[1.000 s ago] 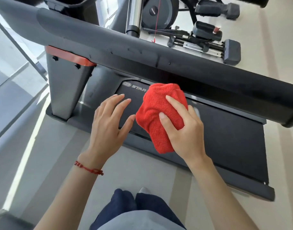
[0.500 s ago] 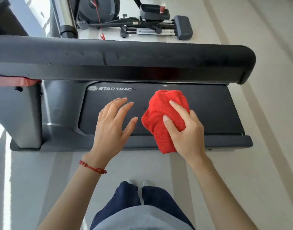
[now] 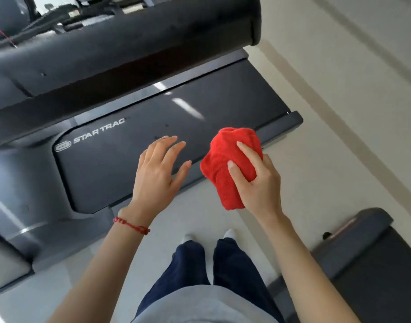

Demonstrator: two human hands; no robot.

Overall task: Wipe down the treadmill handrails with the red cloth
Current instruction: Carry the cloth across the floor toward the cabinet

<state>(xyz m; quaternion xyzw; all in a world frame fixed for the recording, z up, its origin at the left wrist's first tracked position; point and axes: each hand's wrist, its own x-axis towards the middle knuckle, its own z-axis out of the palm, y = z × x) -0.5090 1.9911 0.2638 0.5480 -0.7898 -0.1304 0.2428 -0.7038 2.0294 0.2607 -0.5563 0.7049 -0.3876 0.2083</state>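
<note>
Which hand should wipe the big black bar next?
The right hand. It already grips the bunched red cloth, below the end of the handrail. The left hand is open and empty.

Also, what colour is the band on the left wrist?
Red, a thin knotted string bracelet; seen in the head view.

Right hand (image 3: 258,185) grips the bunched red cloth (image 3: 227,166), held in the air, not touching the handrail (image 3: 130,50) (dark padded bar across top of view). Left hand (image 3: 157,173) empty, fingers spread, just beside the cloth. Both over the treadmill deck (image 3: 130,155) edge; red string bracelet (image 3: 132,226) on left wrist.
</note>
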